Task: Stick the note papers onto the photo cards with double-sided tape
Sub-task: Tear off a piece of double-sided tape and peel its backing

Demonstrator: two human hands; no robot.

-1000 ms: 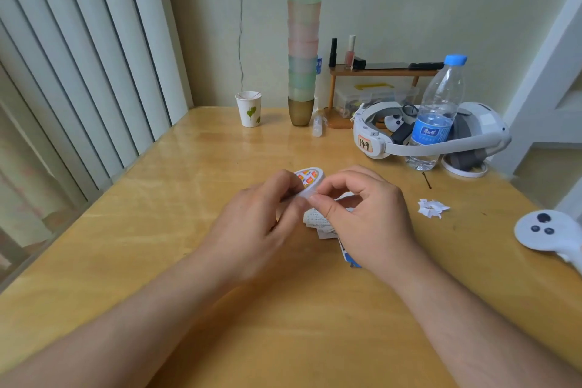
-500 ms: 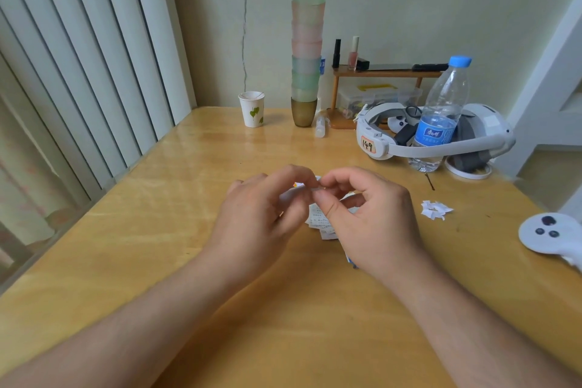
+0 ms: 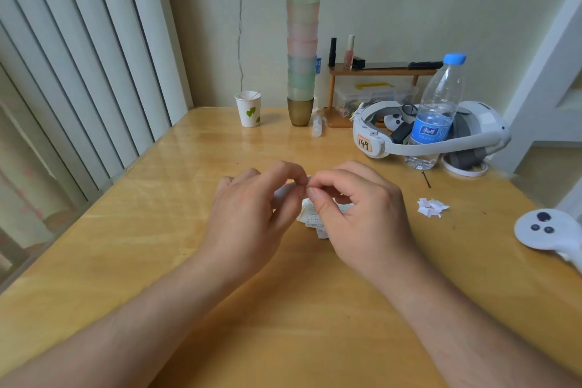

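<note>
Above the desk [image 3: 157, 230], the left hand [image 3: 248, 214] grips the mostly hidden tape dispenser [image 3: 288, 182] while the right hand [image 3: 362, 214] pinches at its tip with curled fingers [image 3: 318, 198], directly over the printed note papers [image 3: 310, 214] lying between both hands.
</note>
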